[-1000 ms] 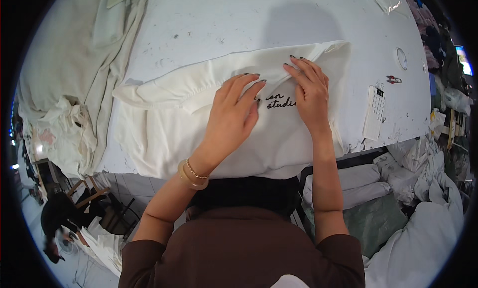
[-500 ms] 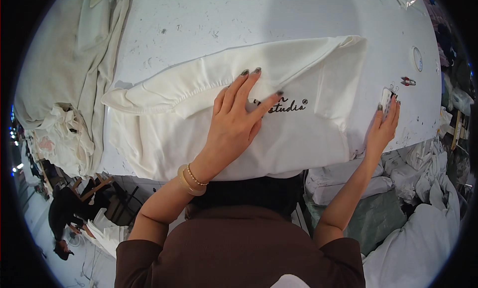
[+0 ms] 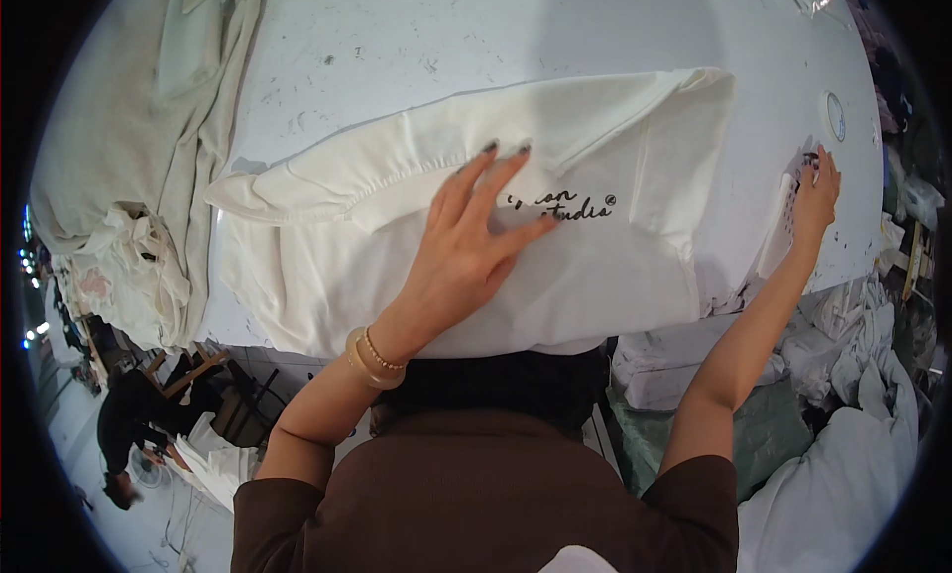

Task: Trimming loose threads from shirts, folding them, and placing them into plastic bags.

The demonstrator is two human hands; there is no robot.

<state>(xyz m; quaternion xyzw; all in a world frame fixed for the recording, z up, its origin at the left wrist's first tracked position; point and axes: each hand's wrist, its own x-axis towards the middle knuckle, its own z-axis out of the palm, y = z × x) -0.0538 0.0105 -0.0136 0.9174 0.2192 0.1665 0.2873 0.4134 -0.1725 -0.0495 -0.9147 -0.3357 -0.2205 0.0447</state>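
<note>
A white garment (image 3: pixel 595 276) with a gathered edge and dark script lettering lies folded on the table in front of me. My left hand (image 3: pixel 466 241) rests flat on it beside the lettering, fingers spread, holding nothing. Out at the table's right side, my right hand (image 3: pixel 817 191) reaches down with its fingertips pinched together. They close over the spot of a small red-and-metal tool, which the fingers now mostly cover. Beside that wrist lies a white strip (image 3: pixel 776 234) with dark marks, partly behind the hand.
A roll of tape (image 3: pixel 835 116) lies near the table's (image 3: pixel 446 38) right edge. Pale cloth (image 3: pixel 109 127) is heaped at the left. White wrapped bundles (image 3: pixel 654 360) and a green sack (image 3: pixel 645 424) stand below the table at right. Another person (image 3: pixel 124 424) bends at lower left.
My right hand has moved right and away from me, off the white strip and onto the small red-and-metal tool. My left hand stays on the garment, nearly still.
</note>
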